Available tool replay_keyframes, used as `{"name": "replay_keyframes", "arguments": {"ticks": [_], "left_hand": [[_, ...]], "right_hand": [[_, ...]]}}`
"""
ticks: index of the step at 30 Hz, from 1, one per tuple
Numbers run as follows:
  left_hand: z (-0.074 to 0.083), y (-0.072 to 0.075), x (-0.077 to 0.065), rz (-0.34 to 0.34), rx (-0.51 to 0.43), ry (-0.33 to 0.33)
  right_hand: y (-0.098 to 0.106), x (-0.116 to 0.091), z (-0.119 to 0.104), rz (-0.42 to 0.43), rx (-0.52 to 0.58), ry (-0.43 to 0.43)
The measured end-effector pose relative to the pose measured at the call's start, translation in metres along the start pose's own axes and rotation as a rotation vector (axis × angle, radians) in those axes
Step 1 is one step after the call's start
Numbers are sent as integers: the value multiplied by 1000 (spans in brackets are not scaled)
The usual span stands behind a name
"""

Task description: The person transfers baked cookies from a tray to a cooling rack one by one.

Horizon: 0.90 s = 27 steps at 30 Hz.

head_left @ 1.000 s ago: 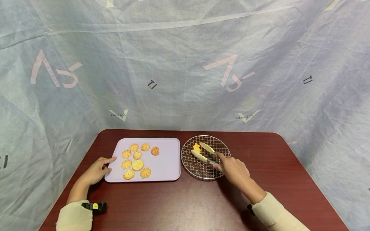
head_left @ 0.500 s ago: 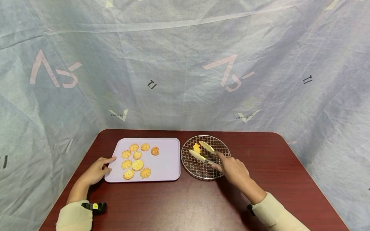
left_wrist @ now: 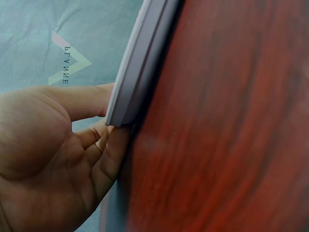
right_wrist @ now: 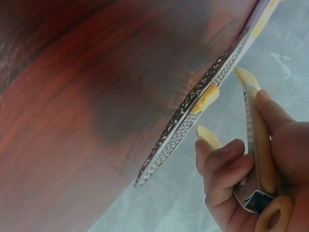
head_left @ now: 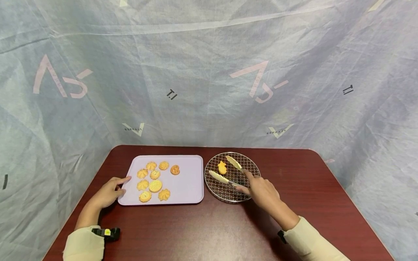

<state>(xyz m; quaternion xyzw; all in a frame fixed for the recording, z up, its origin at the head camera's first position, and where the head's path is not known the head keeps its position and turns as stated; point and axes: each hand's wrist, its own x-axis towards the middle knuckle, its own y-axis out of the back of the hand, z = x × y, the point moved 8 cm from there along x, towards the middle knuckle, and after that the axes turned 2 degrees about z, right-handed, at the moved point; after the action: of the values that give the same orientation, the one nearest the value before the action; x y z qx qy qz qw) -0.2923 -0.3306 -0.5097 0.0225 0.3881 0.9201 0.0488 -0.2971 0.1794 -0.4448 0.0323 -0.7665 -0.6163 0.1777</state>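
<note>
In the head view my right hand [head_left: 265,192] grips a pair of tongs [head_left: 219,177] with pale tips. The tips are spread apart on either side of a small yellow cookie [head_left: 222,168], which lies on a round wire rack [head_left: 245,198]. A gap shows between cookie and tips. The right wrist view has the tongs [right_wrist: 263,150] in the curled fingers and the cookie [right_wrist: 206,99] on the rack. My left hand [head_left: 108,193] pinches the left rim of a pale lilac tray [head_left: 189,185], thumb and fingers on opposite faces of the rim [left_wrist: 133,87].
Several cookies [head_left: 155,186] of different shapes lie on the tray's left half, with a pretzel-like one [head_left: 175,169] near its middle. Tray and rack stand side by side on a dark red wooden table [head_left: 209,232]. Grey printed cloth [head_left: 209,90] hangs behind and at both sides.
The tongs have spread wider, their near tip moving left and their far tip slightly away, so the cookie now shows whole between them. The left hand and the tray have stayed in place.
</note>
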Motion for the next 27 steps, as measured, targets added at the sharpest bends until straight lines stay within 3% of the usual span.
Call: {"name": "replay_keyframes", "arguments": {"ticks": [27], "left_hand": [[0, 0, 0, 1, 13, -5]], "right_hand": [[-2, 3, -26, -4, -1, 45]]}}
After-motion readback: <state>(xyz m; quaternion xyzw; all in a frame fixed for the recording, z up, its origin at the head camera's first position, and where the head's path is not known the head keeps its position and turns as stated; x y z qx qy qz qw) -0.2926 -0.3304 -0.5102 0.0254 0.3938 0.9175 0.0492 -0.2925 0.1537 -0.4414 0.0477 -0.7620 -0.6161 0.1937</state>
